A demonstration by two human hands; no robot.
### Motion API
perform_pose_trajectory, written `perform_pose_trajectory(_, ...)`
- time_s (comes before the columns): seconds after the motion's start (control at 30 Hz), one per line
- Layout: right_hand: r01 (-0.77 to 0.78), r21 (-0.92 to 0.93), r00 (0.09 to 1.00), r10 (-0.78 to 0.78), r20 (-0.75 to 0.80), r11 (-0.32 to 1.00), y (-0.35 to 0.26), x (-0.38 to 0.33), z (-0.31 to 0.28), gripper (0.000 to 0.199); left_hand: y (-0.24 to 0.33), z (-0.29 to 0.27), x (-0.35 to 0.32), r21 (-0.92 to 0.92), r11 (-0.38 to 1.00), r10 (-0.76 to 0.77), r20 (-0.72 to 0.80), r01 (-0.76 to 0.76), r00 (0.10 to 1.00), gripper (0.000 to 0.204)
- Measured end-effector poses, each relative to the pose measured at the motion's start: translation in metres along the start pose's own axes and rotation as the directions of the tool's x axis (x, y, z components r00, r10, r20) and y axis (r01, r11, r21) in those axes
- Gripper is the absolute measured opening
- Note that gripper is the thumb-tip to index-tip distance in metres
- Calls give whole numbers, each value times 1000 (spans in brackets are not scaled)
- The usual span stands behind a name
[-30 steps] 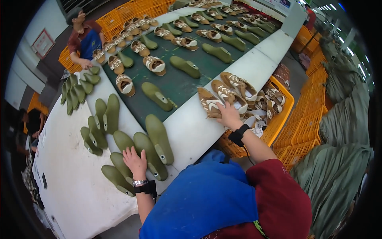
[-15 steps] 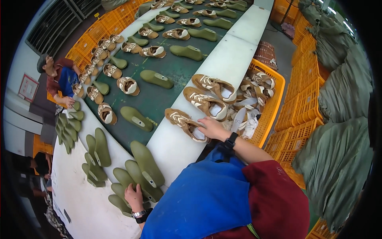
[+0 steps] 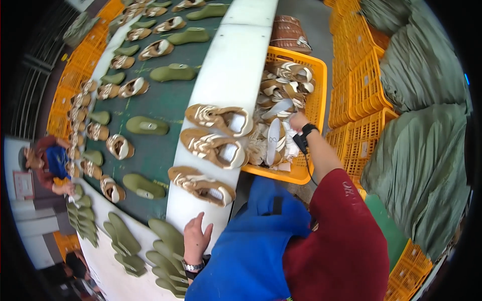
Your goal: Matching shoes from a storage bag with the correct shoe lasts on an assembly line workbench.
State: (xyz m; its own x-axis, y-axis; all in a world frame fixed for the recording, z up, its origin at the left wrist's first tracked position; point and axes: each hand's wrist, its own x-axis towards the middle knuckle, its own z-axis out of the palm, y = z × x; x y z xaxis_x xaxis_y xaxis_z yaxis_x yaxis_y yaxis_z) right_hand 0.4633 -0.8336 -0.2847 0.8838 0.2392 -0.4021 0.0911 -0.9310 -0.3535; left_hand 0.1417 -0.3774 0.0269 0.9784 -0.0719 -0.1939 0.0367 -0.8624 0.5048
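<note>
My right hand (image 3: 299,123) reaches into an orange crate (image 3: 317,75), beside loose pale insoles (image 3: 272,142) and crumpled white paper. Its fingers are bent down and mostly hidden, so any hold cannot be made out. Brown-and-white shoes (image 3: 287,72) fill the far part of that crate. My left hand (image 3: 197,238) hovers at the near end of the white ledge, empty, thumb and fingers apart. Three brown shoes with white stripes (image 3: 202,185) lie on the ledge ahead of it. Green shoe lasts (image 3: 165,236) are grouped on the white table left of that hand.
A green conveyor belt (image 3: 150,103) carries rows of shoes and lasts. Across it, a co-worker (image 3: 42,155) touches lasts at the table corner. Stacked orange crates (image 3: 359,95) and grey-green covered piles (image 3: 419,165) line the right side. A brown bundle (image 3: 290,34) sits behind the crate.
My right hand has left the nearest shoe on the ledge and moved right, into the crate. My left hand has lifted off the lasts and opened. The view has swung to the right.
</note>
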Motion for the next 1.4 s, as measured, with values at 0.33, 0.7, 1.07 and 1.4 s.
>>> perform_pose_trajectory(0.33,-763,378,640,696,326,525,-77,-19,158,33,6,35,5,74,938,-344,330,340,879,41)
perform_pose_trajectory(0.7,-450,890,707,637,307,69,-97,-45,58,53,-28,62,23,35,942,-329,309,335,892,22)
perform_pose_trajectory(1.07,252,237,677,4,-736,938,-212,-66,-200,38,-21,62,40,37,875,-458,387,482,800,29)
perform_pose_trajectory(1.4,337,717,791,230,-567,610,-175,14,-198,20,-23,61,40,214,860,-509,400,462,762,31)
